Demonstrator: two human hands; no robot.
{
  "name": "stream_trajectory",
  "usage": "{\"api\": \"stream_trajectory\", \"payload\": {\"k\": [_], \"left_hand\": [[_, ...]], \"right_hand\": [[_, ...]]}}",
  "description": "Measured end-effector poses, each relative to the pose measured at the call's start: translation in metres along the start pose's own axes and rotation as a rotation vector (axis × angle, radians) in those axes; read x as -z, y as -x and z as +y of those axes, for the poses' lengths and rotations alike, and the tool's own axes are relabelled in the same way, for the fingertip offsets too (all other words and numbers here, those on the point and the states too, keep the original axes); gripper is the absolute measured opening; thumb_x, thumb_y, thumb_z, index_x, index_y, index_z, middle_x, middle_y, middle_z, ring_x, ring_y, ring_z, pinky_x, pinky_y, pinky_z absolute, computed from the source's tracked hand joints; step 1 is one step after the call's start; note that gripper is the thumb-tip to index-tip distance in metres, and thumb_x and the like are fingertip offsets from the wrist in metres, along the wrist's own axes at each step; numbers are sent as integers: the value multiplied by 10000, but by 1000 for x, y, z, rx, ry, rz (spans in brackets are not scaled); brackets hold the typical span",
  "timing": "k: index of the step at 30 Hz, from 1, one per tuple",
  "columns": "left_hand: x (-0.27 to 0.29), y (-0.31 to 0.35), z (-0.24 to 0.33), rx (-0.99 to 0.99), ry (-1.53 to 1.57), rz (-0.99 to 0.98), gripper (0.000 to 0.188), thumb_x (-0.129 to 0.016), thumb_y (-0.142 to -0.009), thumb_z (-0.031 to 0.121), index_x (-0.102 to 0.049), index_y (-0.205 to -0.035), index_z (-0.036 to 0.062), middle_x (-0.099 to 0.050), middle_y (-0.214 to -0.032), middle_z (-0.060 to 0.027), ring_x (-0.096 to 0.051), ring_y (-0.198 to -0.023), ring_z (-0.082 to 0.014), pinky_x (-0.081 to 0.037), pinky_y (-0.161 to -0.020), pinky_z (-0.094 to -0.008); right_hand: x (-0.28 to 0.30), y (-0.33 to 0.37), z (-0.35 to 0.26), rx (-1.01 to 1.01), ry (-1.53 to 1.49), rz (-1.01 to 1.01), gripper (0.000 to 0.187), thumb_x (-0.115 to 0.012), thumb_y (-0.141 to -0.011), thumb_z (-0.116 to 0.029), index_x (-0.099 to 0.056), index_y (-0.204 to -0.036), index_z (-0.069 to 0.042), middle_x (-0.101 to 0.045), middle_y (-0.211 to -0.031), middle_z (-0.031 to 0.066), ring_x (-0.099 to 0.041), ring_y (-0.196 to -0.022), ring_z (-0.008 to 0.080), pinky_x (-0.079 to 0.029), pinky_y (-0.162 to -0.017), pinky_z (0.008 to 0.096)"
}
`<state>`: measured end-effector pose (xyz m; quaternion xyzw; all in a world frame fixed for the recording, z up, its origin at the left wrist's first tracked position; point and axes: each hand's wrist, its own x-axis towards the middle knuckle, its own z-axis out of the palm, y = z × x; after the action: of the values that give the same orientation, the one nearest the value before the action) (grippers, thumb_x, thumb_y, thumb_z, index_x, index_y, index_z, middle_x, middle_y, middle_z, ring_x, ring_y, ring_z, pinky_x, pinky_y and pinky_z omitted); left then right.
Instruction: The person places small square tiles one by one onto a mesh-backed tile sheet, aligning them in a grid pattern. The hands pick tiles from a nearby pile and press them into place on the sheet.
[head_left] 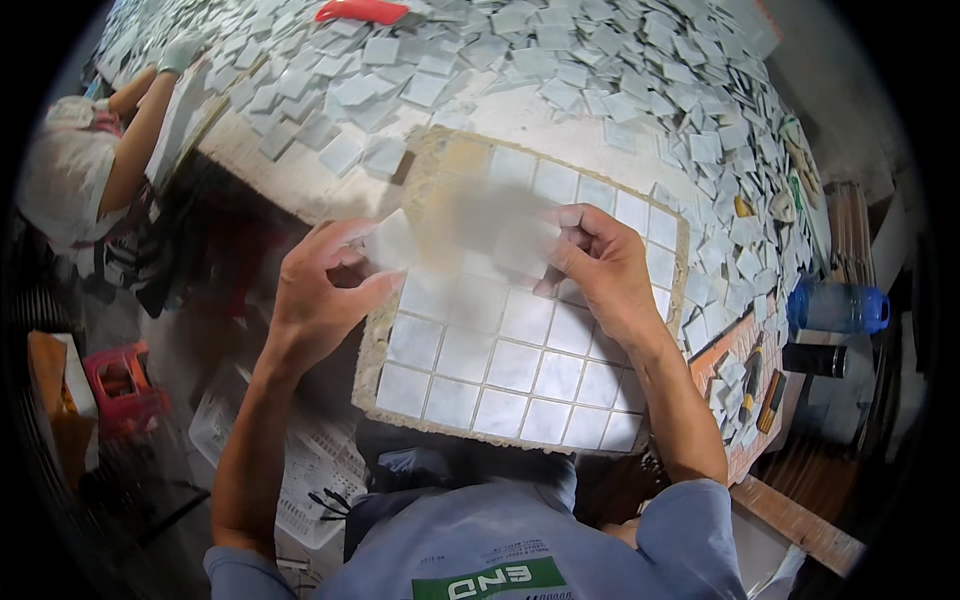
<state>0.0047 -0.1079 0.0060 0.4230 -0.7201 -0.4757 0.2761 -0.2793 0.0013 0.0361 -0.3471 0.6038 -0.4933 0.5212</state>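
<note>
Left hand (pixel 318 292): raised over left edge of tile board, grip narrow, thumb and fingers pinched on one pale square tile (pixel 392 243).
Right hand (pixel 600 265): over upper middle of tile board, fingers curled down; contents of grip blurred, cannot tell.
Held tile: between the two hands, just above board's upper-left corner, tilted, partly motion-blurred.
Tile board (pixel 500 360): rough-edged tan backing, grid of whitish square tiles set in rows with thin gaps; upper-left cells bare, tan showing; lies on near edge of tabletop, overhanging toward the lap.
Tabletop (pixel 300 175): pale, worn, dusty; bare strip along near-left edge, rest buried under tiles.
Loose tiles (pixel 600 60): large heap of grey-white squares, spread across far side and down right side, many overlapping.
Red tool (pixel 362 11): lying on heap at far edge, top centre.
Right side: blue-capped clear bottle (pixel 838 306) on its side, dark cylinder (pixel 815 359) just below, orange tray (pixel 740 385) with a few tiles and small tools.
Other person (pixel 75 160): upper left, gloved hand (pixel 180 52) on tile heap, light top.
Floor, left: red plastic stool (pixel 120 385), white perforated basket (pixel 310 480) below left forearm; dim, cluttered.
Room: workshop-like, dark beyond tabletop.
</note>
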Motion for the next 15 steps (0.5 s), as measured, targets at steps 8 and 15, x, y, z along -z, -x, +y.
{"api": "stream_trajectory", "payload": {"k": [8, 15], "left_hand": [[2, 2, 10, -202, -243, -22, 513, -824, -769, -10, -665, -1257, -18, -613, -1035, -81, -624, -828, -142, -520, -720, -259], [-13, -21, 20, -308, -546, -126, 486, -820, -820, 100, -656, -1267, 3, -560, -1242, -193, -614, -1073, -419, -522, -891, -447]], "right_hand": [[-9, -2, 17, 14, -28, 25, 250, -640, -1021, -94, -669, -1218, 57, -715, -917, 67, -672, -728, 141, -564, -666, 273], [-2, 1, 24, -31, -79, 84, 267, -644, -1026, -118, -665, -1222, 62, -729, -939, 80, -689, -746, 138, -571, -675, 268]]}}
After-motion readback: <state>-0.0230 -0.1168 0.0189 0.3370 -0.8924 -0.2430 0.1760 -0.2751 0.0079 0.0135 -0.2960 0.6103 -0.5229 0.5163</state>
